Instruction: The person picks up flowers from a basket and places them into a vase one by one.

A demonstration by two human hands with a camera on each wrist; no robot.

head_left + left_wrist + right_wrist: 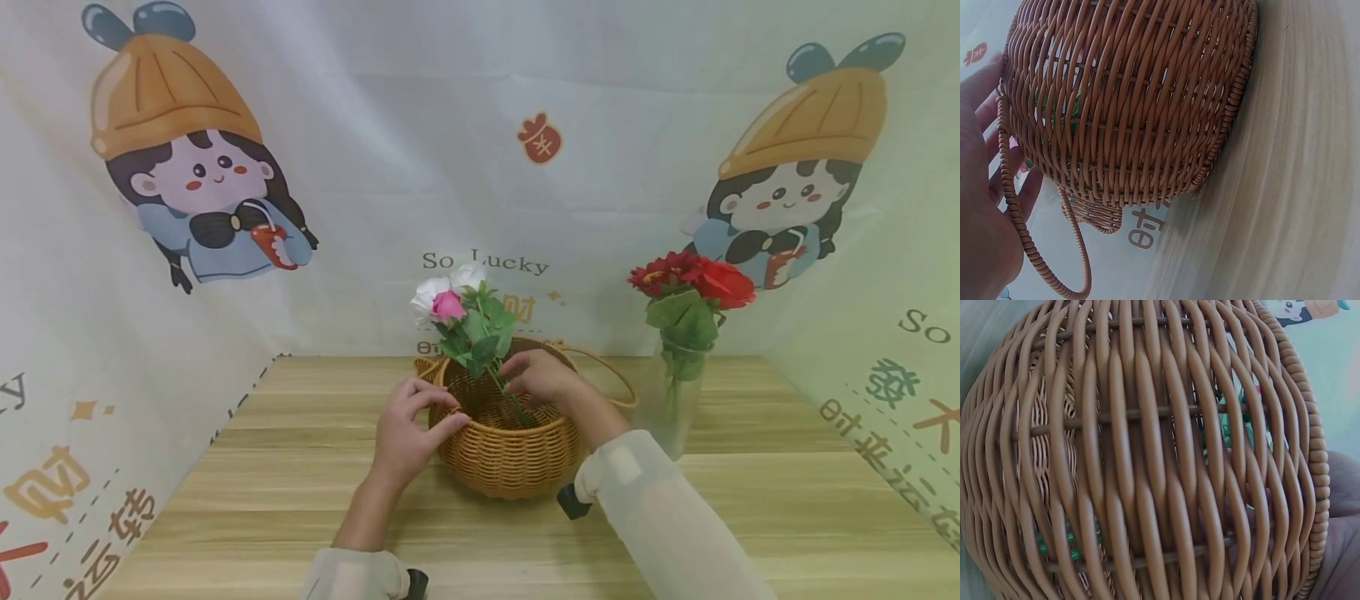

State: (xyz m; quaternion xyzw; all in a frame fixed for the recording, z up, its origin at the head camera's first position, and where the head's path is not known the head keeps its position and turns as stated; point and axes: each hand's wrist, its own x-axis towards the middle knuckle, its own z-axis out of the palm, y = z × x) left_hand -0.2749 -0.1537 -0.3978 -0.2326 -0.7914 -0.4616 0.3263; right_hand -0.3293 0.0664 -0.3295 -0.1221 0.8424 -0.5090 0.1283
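Note:
A round wicker basket (510, 462) stands on the table, its looped handles lowered at the sides. At its left rim my left hand (408, 425) holds the edge between thumb and fingers; the left wrist view shows this hand (982, 187) beside the rim and a handle loop. White roses (431, 296) and a pink rose (447, 306) lean left above the basket, their stems running down inside. Reaching over the right rim, my right hand (543, 379) has its curled fingertips at these stems. Wickerwork (1147, 450) covers most of the right wrist view and partly hides that hand.
Right of the basket, a clear vase (675, 400) holds red flowers (693, 279) with green leaves. The wood-grain table (300, 467) meets a printed cloth backdrop (375, 167) at its back and sides.

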